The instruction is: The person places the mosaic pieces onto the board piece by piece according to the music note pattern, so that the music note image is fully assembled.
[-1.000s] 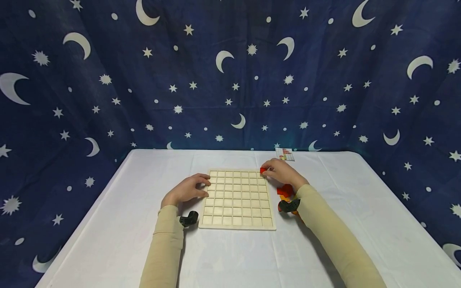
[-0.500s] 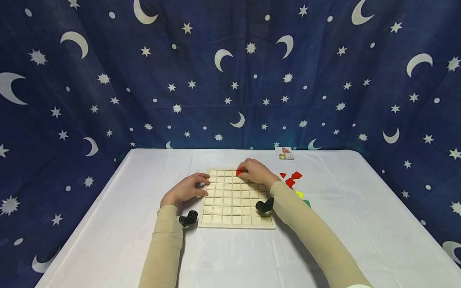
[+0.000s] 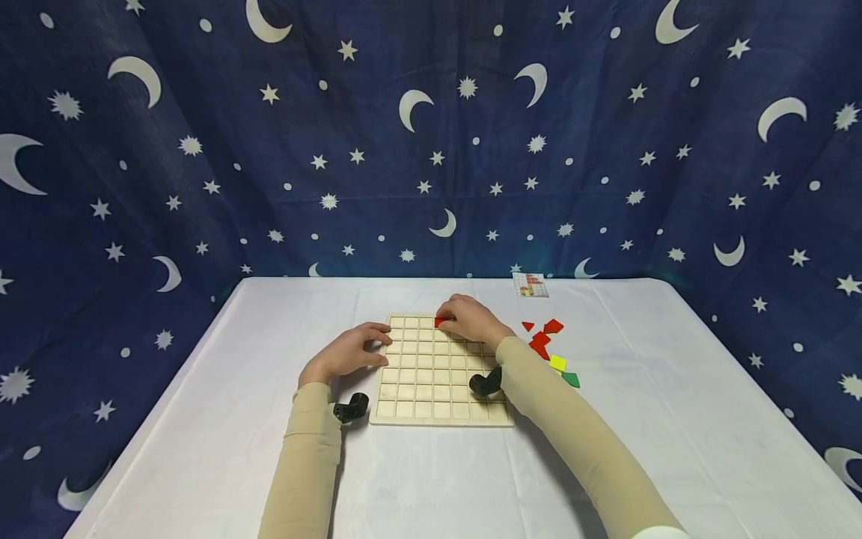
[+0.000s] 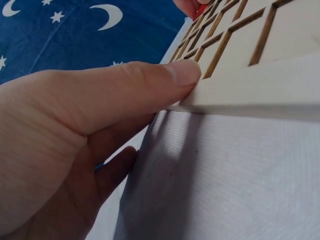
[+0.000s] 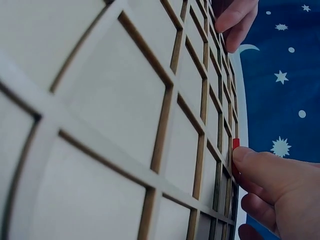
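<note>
A pale wooden grid board (image 3: 416,393) lies flat on the white table, its cells framed by raised ridges. My right hand (image 3: 470,318) pinches a small red tile (image 3: 440,322) between thumb and fingers at the board's far row, near the middle. In the right wrist view, this red tile (image 5: 236,144) stands out beyond the thumb tip, right at the far row's ridges. Along the board's left edge rests my left hand (image 3: 346,352), thumb and fingers spread apart. The left wrist view has the thumb (image 4: 185,73) touching the board's rim.
Right of the board lie several loose red pieces (image 3: 541,339), a yellow square (image 3: 557,363) and a green piece (image 3: 571,379). Farther back is a printed pattern card (image 3: 530,284). A dark blue curtain (image 3: 364,112) with moons and stars surrounds the table (image 3: 431,479).
My right hand has carried the red tile leftward from the board's far right corner to the middle of the far row, uncovering the loose pieces. The left hand has stayed at the edge.
</note>
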The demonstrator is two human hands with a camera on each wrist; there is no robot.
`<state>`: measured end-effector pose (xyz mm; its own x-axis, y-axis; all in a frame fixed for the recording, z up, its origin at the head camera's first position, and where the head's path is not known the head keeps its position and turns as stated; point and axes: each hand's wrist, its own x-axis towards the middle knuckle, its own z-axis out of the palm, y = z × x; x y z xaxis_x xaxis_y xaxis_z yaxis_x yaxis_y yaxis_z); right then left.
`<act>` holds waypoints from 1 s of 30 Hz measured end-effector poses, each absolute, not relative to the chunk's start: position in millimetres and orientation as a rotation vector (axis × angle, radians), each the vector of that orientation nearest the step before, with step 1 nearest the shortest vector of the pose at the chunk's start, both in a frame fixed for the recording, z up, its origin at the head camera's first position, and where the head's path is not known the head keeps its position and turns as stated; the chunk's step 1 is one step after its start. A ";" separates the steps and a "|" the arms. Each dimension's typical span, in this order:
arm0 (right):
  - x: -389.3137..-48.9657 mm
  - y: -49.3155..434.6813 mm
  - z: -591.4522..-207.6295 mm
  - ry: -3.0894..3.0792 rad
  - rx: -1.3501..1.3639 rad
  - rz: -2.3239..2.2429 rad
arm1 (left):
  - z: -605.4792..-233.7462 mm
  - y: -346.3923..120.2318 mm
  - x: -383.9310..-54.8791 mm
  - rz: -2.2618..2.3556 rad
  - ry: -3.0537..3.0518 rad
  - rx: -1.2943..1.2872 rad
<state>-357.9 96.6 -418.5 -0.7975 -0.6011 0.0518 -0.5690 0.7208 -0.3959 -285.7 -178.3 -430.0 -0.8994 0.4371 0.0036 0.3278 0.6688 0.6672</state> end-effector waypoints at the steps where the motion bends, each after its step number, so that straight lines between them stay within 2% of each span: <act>1: -358.1 96.4 -418.8 2.839 -0.966 -0.614 | -429.9 -178.3 -285.7 1.044 2.723 0.632; 30: -357.5 103.2 -418.4 2.821 -0.951 -0.809 | -432.3 -178.0 -286.5 1.037 2.727 0.646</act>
<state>-357.5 103.2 -418.4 -0.8086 -0.5779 0.1100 -0.5484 0.6727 -0.4967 -286.5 -178.0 -432.3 -0.8955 0.4450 0.0097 0.3390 0.6677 0.6627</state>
